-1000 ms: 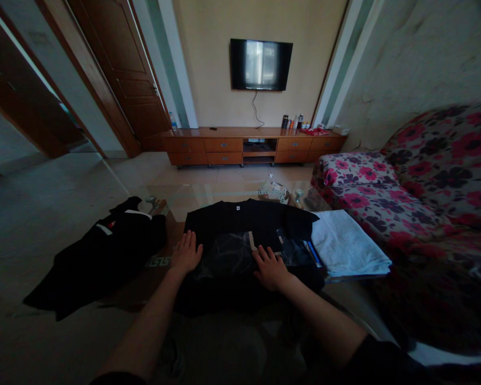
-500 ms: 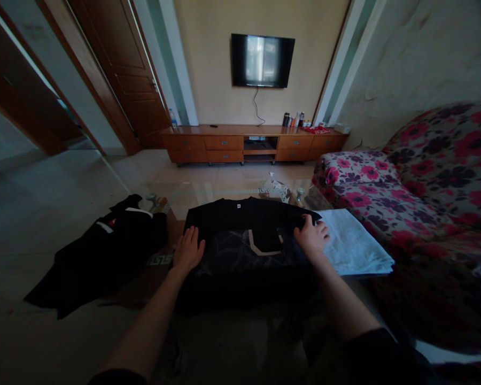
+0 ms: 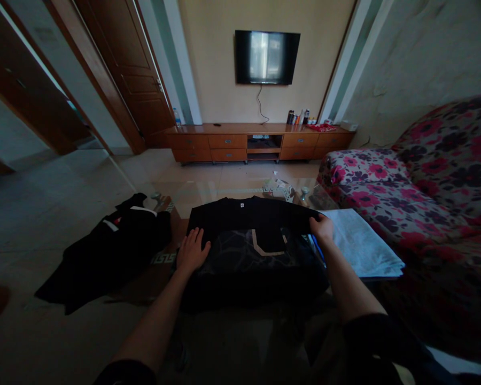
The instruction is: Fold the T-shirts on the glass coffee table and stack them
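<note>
A black T-shirt (image 3: 240, 251) with a dark patterned panel and a light-edged pocket lies spread on the glass table, its neckline away from me. My left hand (image 3: 193, 250) rests on its left side, palm down with fingers outstretched. At the right sleeve, my right hand (image 3: 322, 227) is closed, pinching the cloth at the sleeve's edge. Just beyond that hand is a folded light-blue cloth (image 3: 363, 243), partly covered by my wrist. The shirt's near edge is lost in shadow.
Dark clothing (image 3: 112, 251) with white trim lies heaped at the left of the glass table (image 3: 208, 188). A flowered sofa (image 3: 385, 198) stands to the right. Across the floor are a low wooden cabinet (image 3: 228, 141) and a wall-mounted television (image 3: 266, 58).
My right hand has gone from lying loosely over the right sleeve to gripping its edge, and the sleeve reaches slightly farther right. My left hand stays on the shirt. The view has shifted a little.
</note>
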{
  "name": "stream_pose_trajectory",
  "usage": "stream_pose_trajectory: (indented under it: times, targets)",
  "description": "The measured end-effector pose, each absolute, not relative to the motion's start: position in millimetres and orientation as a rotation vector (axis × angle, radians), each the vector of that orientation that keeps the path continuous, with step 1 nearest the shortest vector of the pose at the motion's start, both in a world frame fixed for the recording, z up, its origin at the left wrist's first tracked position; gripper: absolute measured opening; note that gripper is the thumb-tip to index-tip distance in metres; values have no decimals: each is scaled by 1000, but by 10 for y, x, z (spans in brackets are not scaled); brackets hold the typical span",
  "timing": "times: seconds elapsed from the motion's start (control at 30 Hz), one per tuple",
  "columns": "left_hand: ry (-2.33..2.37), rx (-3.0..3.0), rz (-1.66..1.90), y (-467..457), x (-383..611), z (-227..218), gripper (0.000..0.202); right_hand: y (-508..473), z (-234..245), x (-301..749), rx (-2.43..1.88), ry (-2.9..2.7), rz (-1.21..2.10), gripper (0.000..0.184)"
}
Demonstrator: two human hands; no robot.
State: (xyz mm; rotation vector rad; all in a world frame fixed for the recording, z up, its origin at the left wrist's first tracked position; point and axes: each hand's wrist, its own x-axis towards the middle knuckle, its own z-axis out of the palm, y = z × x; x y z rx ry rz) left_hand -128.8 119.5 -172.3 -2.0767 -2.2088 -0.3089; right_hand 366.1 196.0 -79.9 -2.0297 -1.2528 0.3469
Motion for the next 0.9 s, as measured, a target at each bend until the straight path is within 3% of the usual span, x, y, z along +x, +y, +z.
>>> stream_pose_trajectory:
  times: [0.17,0.3,0.47,0.6,0.9]
  targets:
    - [-2190,-2093,-313,1196,-1301,-1735,70,1830,-811,3246,-2104,-1390,43,49]
    - [-2203,-2082,-323,1187,-1293,-1727,68,1839,-878,3234,-2241,-1028,293,77]
    - [-2207,-2087,-330,1179,-1286,-1703,68,1958,-904,3433,-2118,-861,480,84]
    - [-2210,-2074,-328,1179,-1282,-1698,67,1988,-880,3433,-2214,-567,484,108]
    - [-2209,-2069,-343,1189,-1275,-1706,68,1840,-959,3322,-2269,-1285,481,77]
